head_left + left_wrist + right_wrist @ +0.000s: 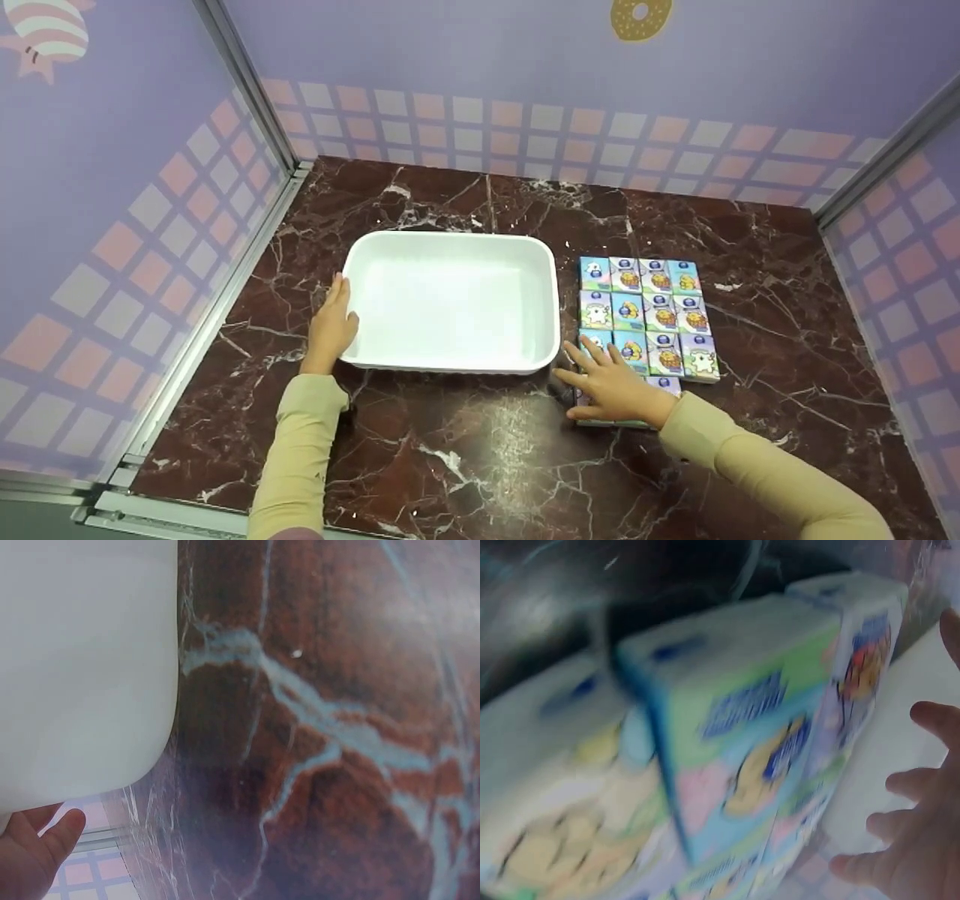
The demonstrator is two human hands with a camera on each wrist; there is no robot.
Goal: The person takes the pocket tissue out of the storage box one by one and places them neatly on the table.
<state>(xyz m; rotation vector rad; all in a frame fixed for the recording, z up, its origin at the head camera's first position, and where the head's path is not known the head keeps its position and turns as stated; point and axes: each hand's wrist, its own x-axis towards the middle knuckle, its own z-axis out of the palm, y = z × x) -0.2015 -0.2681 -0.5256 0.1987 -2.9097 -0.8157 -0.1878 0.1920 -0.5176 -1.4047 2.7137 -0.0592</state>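
Observation:
A white rectangular plastic tub (454, 311) lies on the dark red marbled table with nothing inside it. Along its left wall rests my left hand (330, 326), fingers extended beside the rim. In the left wrist view the thumb and fingers of this hand (37, 851) show at the tub's outer edge. Right of the tub, small cartoon-printed tissue packs (660, 311) lie side by side in rows. My right hand (619, 386) is spread over the nearest packs and partly hides them. Its fingers (911, 784) are apart with nothing between them in the right wrist view.
Purple panels with pink and white checks enclose the table (465, 480) at the back (525, 67), left (135, 187) and right. A metal rail (225, 300) runs along the left edge. Table surface lies in front of the tub and right of the packs.

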